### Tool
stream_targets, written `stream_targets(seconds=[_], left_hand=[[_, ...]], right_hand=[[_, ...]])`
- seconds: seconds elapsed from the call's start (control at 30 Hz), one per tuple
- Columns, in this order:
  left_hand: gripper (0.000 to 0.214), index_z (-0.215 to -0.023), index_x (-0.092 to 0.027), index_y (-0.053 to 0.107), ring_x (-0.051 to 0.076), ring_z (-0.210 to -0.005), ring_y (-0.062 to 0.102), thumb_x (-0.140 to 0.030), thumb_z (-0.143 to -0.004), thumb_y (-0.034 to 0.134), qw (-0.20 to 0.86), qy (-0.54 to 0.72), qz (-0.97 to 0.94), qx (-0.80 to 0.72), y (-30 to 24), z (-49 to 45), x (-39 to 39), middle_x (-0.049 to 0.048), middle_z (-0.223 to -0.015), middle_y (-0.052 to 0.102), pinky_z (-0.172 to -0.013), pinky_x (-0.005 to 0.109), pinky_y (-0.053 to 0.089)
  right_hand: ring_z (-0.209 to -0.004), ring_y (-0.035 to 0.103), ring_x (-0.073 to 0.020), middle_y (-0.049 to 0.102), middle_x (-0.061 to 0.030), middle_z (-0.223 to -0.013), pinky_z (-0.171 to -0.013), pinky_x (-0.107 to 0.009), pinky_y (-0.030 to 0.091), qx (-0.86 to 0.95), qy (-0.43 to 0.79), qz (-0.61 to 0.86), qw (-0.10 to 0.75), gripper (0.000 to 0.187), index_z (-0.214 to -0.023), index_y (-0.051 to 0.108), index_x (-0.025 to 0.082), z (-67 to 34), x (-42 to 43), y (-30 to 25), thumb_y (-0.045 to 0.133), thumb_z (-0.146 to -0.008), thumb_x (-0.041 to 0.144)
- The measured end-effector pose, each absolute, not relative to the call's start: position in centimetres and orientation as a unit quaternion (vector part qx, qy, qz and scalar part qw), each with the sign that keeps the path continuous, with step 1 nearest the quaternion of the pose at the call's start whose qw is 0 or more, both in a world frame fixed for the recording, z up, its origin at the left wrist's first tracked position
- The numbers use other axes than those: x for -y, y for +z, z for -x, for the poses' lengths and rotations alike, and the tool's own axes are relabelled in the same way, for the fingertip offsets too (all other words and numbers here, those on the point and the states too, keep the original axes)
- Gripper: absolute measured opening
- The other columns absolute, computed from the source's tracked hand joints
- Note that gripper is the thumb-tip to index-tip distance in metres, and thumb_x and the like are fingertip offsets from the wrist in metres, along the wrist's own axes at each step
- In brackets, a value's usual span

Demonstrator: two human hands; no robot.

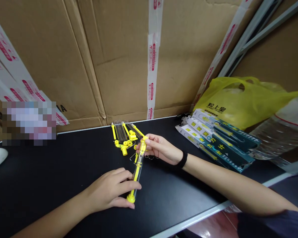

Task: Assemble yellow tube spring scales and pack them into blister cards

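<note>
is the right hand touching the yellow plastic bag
No, the right hand holds the far end of the clear yellow-capped tube, apart from the bag.

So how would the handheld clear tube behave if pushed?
The clear tube would probably roll, being round, though its yellow end cap looks wider and may swerve it. It seems light and stiff: slim, see-through, straight in the right hand.

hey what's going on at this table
Someone is holding a clear-and-yellow tube at a slant over the black table. The right grip has its upper end, and the left grip is around the lower end. Just beyond lie loose yellow pieces and what look like springs. Printed boxes sit to the right, by a yellow bag.
</note>
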State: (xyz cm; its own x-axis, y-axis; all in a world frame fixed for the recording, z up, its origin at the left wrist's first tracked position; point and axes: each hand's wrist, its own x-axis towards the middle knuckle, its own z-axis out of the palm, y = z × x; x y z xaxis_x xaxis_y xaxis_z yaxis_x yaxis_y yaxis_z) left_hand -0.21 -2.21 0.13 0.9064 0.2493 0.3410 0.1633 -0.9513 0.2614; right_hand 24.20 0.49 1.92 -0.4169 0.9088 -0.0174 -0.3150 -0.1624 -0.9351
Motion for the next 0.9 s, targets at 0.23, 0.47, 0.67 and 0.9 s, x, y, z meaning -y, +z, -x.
stream_targets(seconds=[0.23, 0.47, 0.67, 0.9], left_hand=[[0.042, -0.113, -0.022, 0.060, 0.015, -0.080, 0.055, -0.052, -0.085, 0.059, 0.111, 0.181, -0.972, -0.103, -0.10, 0.31, 2.22, 0.0039, -0.093, 0.061, -0.069, 0.023, 0.044], [0.042, -0.113, -0.022, 0.059, 0.015, -0.080, 0.054, -0.053, -0.084, 0.060, 0.114, 0.179, -0.972, -0.101, -0.12, 0.35, 2.22, 0.0040, -0.094, 0.062, -0.070, 0.023, 0.044], [0.041, -0.113, -0.021, 0.060, 0.015, -0.079, 0.054, -0.051, -0.084, 0.061, 0.113, 0.180, -0.972, -0.100, 0.15, 0.18, 2.16, 0.0041, -0.094, 0.062, -0.069, 0.023, 0.043], [0.042, -0.113, -0.021, 0.060, 0.015, -0.079, 0.054, -0.052, -0.085, 0.059, 0.112, 0.184, -0.972, -0.099, -0.10, 0.15, 2.13, 0.0042, -0.094, 0.061, -0.070, 0.023, 0.044]], right_hand=[[-0.080, 0.074, -0.0147, 0.076, -0.0041, -0.084, -0.072, -0.022, 0.057, 0.464, 0.690, 0.314, 0.458, 0.035, -0.083, 0.046, 0.019, -23.98, -0.38, 1.72, 0.076, -0.077, 0.038], [-0.081, 0.075, -0.0166, 0.076, -0.0045, -0.083, -0.076, -0.025, 0.057, 0.457, 0.688, 0.322, 0.463, 0.042, -0.101, 0.053, 0.019, -23.85, -0.28, 1.72, 0.078, -0.074, 0.039], [-0.078, 0.075, -0.0170, 0.075, -0.0036, -0.080, -0.070, -0.024, 0.057, 0.458, 0.670, 0.316, 0.491, 0.039, -0.080, 0.043, 0.020, -23.53, 0.08, 1.47, 0.077, -0.075, 0.039], [-0.075, 0.075, -0.0159, 0.075, -0.0030, -0.080, -0.071, -0.025, 0.058, 0.442, 0.680, 0.323, 0.488, 0.042, -0.098, 0.049, 0.020, -23.50, 0.06, 1.46, 0.078, -0.073, 0.038]])
